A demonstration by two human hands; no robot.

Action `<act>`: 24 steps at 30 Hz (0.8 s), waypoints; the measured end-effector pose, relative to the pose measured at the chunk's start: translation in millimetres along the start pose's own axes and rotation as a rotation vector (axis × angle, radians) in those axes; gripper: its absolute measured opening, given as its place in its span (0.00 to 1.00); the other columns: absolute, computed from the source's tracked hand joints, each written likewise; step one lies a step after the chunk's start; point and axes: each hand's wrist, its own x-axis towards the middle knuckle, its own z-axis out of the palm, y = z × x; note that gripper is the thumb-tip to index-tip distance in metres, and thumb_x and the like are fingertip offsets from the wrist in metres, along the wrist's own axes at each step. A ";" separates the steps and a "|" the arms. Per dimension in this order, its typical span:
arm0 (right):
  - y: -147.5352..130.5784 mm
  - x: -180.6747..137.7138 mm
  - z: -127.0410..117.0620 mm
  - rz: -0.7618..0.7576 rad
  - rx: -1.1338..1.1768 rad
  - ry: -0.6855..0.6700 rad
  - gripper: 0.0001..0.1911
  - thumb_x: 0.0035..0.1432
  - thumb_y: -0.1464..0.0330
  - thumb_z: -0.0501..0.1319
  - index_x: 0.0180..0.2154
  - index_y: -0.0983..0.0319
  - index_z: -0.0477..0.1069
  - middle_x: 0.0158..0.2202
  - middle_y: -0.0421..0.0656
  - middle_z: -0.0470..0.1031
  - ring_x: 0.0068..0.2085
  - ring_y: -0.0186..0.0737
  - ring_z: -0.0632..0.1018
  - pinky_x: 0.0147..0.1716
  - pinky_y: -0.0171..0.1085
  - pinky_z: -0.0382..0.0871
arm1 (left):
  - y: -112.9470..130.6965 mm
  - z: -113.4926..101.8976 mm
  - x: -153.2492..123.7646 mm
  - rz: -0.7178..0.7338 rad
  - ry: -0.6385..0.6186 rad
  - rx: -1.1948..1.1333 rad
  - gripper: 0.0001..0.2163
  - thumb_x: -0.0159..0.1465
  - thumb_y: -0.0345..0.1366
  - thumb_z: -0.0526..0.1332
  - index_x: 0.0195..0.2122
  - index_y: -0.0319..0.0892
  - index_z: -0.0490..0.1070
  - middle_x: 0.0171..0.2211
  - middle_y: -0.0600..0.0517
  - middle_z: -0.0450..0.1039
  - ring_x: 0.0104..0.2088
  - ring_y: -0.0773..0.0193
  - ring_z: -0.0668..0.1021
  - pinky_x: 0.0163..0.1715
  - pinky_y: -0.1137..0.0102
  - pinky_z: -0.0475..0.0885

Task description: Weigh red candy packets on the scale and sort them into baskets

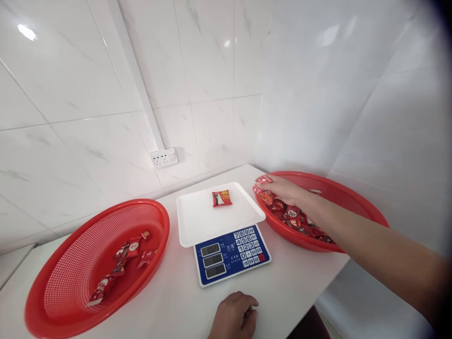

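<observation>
My right hand (280, 188) is at the left rim of the right red basket (356, 197), its fingers closed on red wrapped candies (263, 179), some with white dots. More wrapped candies (293, 213) lie in that basket below my wrist. My left hand (235, 314) rests on the table in front of the scale, fingers curled in, with nothing visible in them. Between the baskets stands a digital scale (231, 256) with a blue keypad panel and lit displays. On its white tray (197, 221) lies one flat red candy packet (222, 198) with a printed couple.
A left red mesh basket (155, 209) holds several wrapped candies (122, 256). The white table (282, 278) meets tiled walls behind and to the right. A power socket (164, 158) is fixed on the back wall. The table's front right edge runs below the right basket.
</observation>
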 end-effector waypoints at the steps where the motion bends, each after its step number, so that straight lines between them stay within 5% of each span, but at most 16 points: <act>1: -2.7 0.7 14.4 0.001 0.048 0.000 0.08 0.52 0.69 0.61 0.37 0.59 0.66 0.41 0.44 0.76 0.42 0.42 0.76 0.37 0.36 0.71 | 1.6 -1.4 0.0 -0.013 -0.006 -0.001 0.12 0.56 0.27 0.55 0.39 0.42 0.74 0.33 0.49 0.76 0.30 0.64 0.77 0.31 0.73 0.72; 7: -4.3 9.4 71.7 -0.012 0.201 -0.013 0.06 0.55 0.72 0.57 0.36 0.60 0.63 0.34 0.42 0.74 0.36 0.36 0.76 0.36 0.37 0.73 | 7.7 -5.9 -1.3 -0.057 -0.027 -0.020 0.13 0.57 0.27 0.55 0.40 0.43 0.74 0.35 0.49 0.76 0.33 0.63 0.77 0.34 0.72 0.72; 17: 3.1 -3.6 63.9 0.006 0.100 -0.100 0.19 0.56 0.69 0.57 0.51 0.61 0.63 0.50 0.49 0.71 0.45 0.42 0.74 0.39 0.39 0.73 | 6.6 -4.7 -2.1 -0.048 -0.024 -0.037 0.13 0.57 0.29 0.55 0.41 0.42 0.74 0.35 0.48 0.75 0.32 0.62 0.77 0.34 0.71 0.72; 24: 12.8 1.4 56.5 -0.145 -0.315 -0.081 0.27 0.60 0.62 0.53 0.60 0.60 0.56 0.61 0.45 0.59 0.59 0.44 0.63 0.54 0.39 0.61 | 9.2 -5.8 -2.2 -0.063 -0.036 -0.041 0.13 0.57 0.29 0.55 0.41 0.42 0.74 0.35 0.47 0.76 0.32 0.62 0.77 0.34 0.70 0.73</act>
